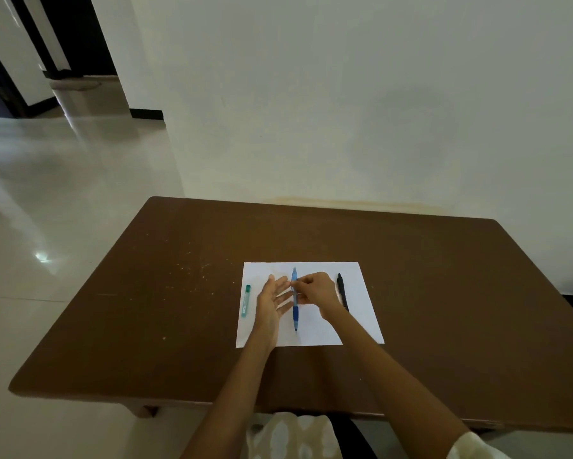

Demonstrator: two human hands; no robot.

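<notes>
lap: patterned cloth (288,435) at the bottom edge, tucked under the near counter edge
sleeve: pale cuff (470,448) on the right arm, bottom right corner
counter: brown top (444,293), both forearms cross its near edge and run onto the sheet
paper: white sheet (314,336) lying flat mid-counter, and all the small items sit on it
green tube: slim capped tube (246,300) at the sheet's left edge, parallel to the blue pen, just outside the left hand and not touching it
black pen: (341,288) on the right part of the sheet, also parallel; the right wrist covers its near end
specks: pale crumbs or scratches (192,270) on bare counter left of the sheet
obstruction: nothing sits between the two hands except the blue pen itself
wall: plain pale wall (377,94) directly behind the counter's far edge
floor: glossy tiles (63,193) to the left, dark doorway (63,34) beyond
blue pen: (295,313) centred on the sheet, long axis near-to-far, tip toward the person, dark blue grip section at the near end
left hand: (270,303) palm turned toward the pen, fingers (283,284) straight and spread, tips reaching the barrel from the left, gripping nothing
right hand: (316,291) fingers (300,283) curled, pinching the upper barrel from the right, above the grip section
contact: cannot tell whether the pen rests on the sheet or is lifted slightly
</notes>
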